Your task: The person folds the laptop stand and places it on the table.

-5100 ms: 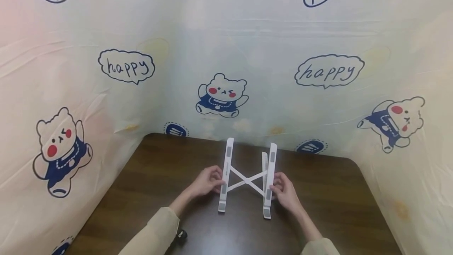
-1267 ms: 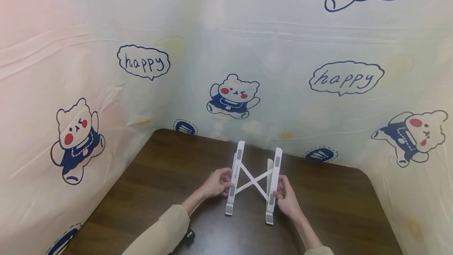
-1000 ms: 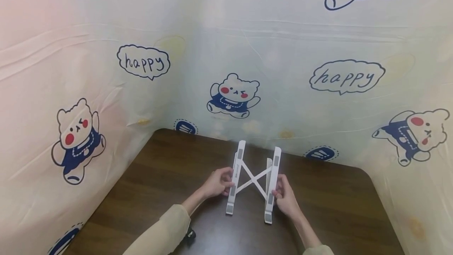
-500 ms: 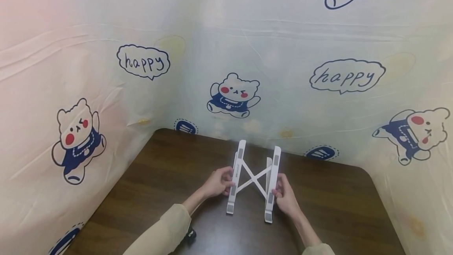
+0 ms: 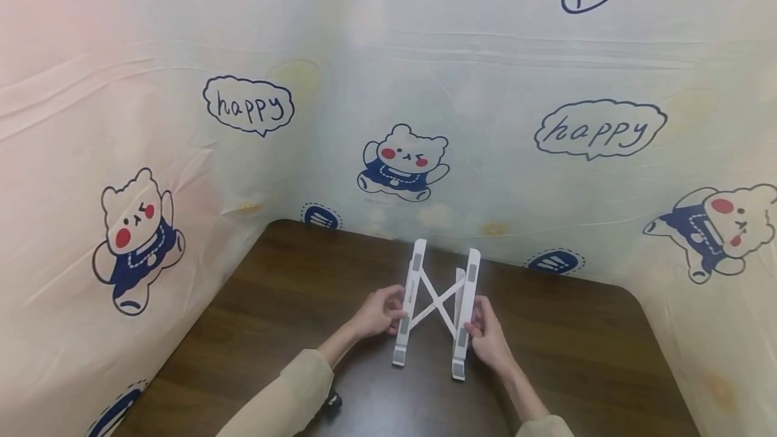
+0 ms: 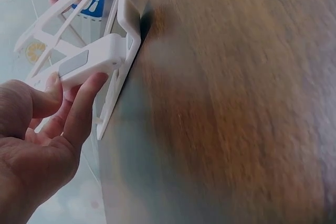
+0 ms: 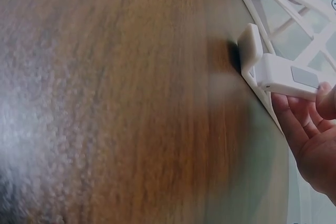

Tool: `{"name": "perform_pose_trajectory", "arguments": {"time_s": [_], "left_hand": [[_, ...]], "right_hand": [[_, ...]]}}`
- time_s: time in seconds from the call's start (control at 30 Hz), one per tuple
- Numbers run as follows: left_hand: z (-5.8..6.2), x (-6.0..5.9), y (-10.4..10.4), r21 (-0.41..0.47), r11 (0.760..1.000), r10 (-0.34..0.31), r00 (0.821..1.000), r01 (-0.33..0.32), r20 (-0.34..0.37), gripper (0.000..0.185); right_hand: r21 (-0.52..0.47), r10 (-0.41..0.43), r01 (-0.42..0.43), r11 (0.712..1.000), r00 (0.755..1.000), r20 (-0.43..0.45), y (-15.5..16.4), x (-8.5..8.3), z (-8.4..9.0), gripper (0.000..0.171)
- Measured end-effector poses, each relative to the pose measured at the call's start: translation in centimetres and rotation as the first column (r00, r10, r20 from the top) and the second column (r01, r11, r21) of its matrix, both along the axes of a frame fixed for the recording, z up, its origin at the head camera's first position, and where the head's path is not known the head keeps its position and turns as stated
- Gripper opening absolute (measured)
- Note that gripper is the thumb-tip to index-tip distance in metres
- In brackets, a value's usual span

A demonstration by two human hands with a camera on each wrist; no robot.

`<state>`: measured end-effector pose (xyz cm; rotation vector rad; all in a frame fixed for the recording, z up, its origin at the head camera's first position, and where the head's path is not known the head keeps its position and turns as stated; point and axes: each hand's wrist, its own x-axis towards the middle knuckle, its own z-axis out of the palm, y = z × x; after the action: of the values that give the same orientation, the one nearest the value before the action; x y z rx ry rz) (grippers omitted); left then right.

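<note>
A white folding laptop stand [image 5: 438, 303] with grey pads and crossed X-shaped struts stands on the dark wooden table. My left hand [image 5: 381, 311] pinches its left arm near the front, thumb on top and fingers underneath. My right hand [image 5: 489, 333] grips the right arm at about the same height. In the left wrist view the left hand [image 6: 50, 129] has its thumb beside the grey pad, close to the upturned front lip of the stand [image 6: 89, 59]. The right wrist view shows the right hand [image 7: 315, 135] under the other arm of the stand [image 7: 286, 74], thumb above.
The brown table [image 5: 243, 302] has rounded far corners. A pale curtain [image 5: 473, 73] printed with bears and "happy" bubbles hangs round its back and sides. A small black object [image 5: 332, 403] shows beside the left sleeve [image 5: 285, 390].
The two arms of the stand have come closer together, both hands moving inward with them, and the X struts have narrowed. The head view has shifted slightly.
</note>
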<state>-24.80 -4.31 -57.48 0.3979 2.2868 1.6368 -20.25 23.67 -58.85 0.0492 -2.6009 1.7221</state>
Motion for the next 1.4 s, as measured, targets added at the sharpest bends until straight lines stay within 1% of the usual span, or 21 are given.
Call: {"name": "perform_pose_trajectory", "arguments": {"time_s": [0.17,0.4,0.63,0.97,1.1,1.27,1.4], "left_hand": [[0.1,-0.1,0.3,-0.02,1.0,0.006,1.0,-0.006,-0.008,0.03],[0.3,0.0,0.5,-0.007,1.0,0.003,1.0,-0.003,0.007,0.031],[0.1,0.0,1.0,-0.001,1.0,0.002,1.0,-0.002,0.006,0.032],[0.1,0.2,0.8,-0.053,0.999,0.01,1.0,-0.011,-0.016,0.033],[0.1,0.3,0.7,-0.072,0.997,0.012,1.0,-0.012,-0.009,0.033],[0.2,0.0,0.9,-0.072,0.997,0.011,1.0,-0.012,-0.018,0.033],[0.0,-0.2,1.3,-0.052,0.999,0.002,1.0,-0.003,-0.009,0.034]], "right_hand": [[-0.006,0.007,-0.007,1.0,1.0,-0.011,-0.3,-0.1,0.0,0.048],[-0.013,0.006,-0.006,1.0,1.0,-0.01,-0.4,-0.2,-0.2,0.049],[0.023,0.012,-0.011,1.0,1.0,-0.017,-0.1,-0.3,-0.2,0.047],[-0.022,0.024,-0.025,0.999,0.999,-0.041,-0.9,-0.1,-0.4,0.052],[-0.051,0.02,-0.021,0.998,1.0,-0.014,-1.2,-0.1,-0.6,0.051],[-0.091,0.048,-0.048,0.995,0.999,-0.002,-1.8,-0.5,-0.6,0.049],[-0.081,0.063,-0.064,0.995,0.998,-0.02,-2.0,-0.8,-0.6,0.05]]}}
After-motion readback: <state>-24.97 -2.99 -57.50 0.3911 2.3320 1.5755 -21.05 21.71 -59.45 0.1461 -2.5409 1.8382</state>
